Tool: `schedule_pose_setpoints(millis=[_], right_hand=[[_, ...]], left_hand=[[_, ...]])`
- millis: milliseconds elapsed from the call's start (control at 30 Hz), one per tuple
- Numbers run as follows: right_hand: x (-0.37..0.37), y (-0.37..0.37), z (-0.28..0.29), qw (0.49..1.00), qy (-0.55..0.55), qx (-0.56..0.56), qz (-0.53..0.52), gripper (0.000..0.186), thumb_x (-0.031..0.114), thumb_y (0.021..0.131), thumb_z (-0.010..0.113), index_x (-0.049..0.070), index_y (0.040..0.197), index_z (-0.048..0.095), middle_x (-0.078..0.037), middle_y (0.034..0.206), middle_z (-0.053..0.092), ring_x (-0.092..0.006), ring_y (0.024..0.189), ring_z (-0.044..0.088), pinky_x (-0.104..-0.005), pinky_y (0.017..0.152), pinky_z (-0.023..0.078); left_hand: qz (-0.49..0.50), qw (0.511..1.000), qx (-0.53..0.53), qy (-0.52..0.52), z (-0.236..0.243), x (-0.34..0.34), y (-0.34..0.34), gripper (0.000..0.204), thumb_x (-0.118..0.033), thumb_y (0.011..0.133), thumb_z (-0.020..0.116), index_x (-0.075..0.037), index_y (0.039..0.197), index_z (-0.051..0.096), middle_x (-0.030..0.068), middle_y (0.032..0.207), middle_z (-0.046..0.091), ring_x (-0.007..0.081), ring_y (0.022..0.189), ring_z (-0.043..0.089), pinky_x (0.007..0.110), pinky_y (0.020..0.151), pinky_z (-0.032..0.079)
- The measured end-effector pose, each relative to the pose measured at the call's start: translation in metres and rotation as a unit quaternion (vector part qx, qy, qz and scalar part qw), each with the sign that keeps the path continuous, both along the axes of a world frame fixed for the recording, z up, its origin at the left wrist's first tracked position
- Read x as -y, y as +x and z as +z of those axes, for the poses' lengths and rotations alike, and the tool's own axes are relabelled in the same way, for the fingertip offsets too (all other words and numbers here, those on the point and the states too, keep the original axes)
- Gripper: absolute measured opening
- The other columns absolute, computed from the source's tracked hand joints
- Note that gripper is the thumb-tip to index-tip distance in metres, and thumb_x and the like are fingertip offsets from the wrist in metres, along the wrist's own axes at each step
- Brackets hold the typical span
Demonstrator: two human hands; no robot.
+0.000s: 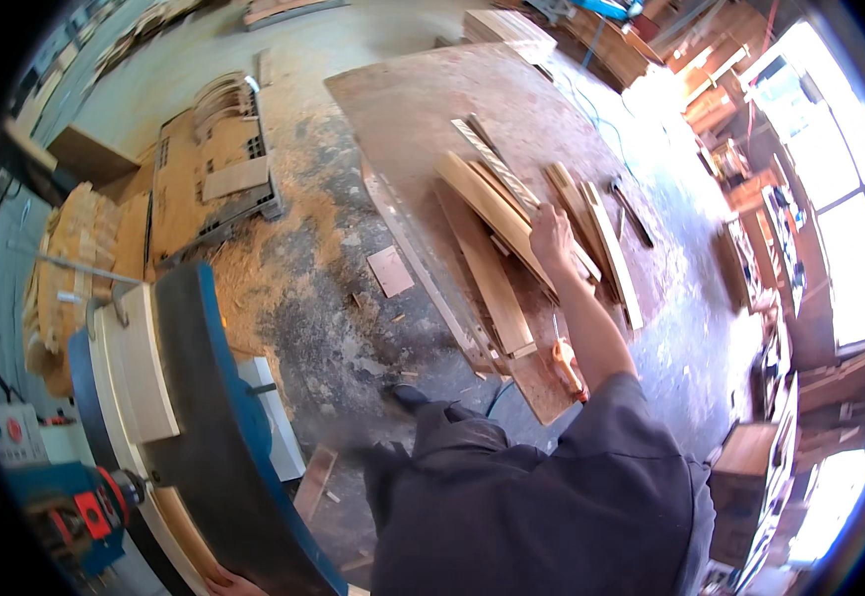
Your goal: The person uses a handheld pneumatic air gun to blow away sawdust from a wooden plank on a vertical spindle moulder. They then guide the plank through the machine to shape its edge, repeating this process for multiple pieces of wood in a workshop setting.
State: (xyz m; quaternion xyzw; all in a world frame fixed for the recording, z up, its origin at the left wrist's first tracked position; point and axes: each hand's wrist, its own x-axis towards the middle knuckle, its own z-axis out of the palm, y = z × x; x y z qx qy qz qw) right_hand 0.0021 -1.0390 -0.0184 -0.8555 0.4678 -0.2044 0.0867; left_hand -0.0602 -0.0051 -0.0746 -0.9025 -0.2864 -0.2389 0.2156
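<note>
My right arm stretches over the worktable (393,94). The closed right hand (552,238) is around a narrow pale wooden strip (497,164) with dark marks along it, among several loose boards. A wider board (487,273) lies to its left, and a long batten (611,253) to its right. At the lower left, only part of my left hand (236,586) shows at the picture's edge. Its fingers close on the end of a wooden piece (184,536) beside the dark belt of a blue machine (204,397); most of that hand is cut off.
An orange-handled tool (567,366) lies at the table's near corner, and a dark hammer-like tool (633,212) at its right. A pallet with curved wooden parts (224,104) stands at the far left. Sawdust (298,184) and a loose offcut (390,271) cover parts of the floor.
</note>
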Motion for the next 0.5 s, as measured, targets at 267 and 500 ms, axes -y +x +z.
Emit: schedule_pose_setpoints(millis=[267, 500], right_hand=[[0.04, -0.153, 0.008, 0.995, -0.007, -0.088, -0.044, 0.023, 0.02, 0.091, 0.066, 0.007, 0.109, 0.071, -0.021, 0.099, 0.074, -0.0442, 0.096, 0.071, -0.0551, 0.083, 0.057], [-0.111, -0.264, -0.13, 0.932, 0.002, -0.183, 0.312, 0.055, 0.033, 0.1, 0.061, 0.012, 0.15, 0.052, -0.019, 0.138, 0.059, -0.0419, 0.124, 0.059, -0.0537, 0.098, 0.052]], left_hand=[[0.043, 0.999, -0.008, -0.015, 0.002, 0.009, -0.014, 0.065, -0.065, 0.102, 0.055, -0.013, 0.138, 0.07, 0.0093, 0.137, 0.066, 0.0333, 0.126, 0.062, 0.046, 0.108, 0.051], [-0.162, 0.986, 0.04, -0.026, -0.023, -0.079, -0.06, 0.042, -0.04, 0.106, 0.061, -0.005, 0.127, 0.072, 0.0207, 0.126, 0.07, 0.0387, 0.121, 0.063, 0.054, 0.105, 0.05]])
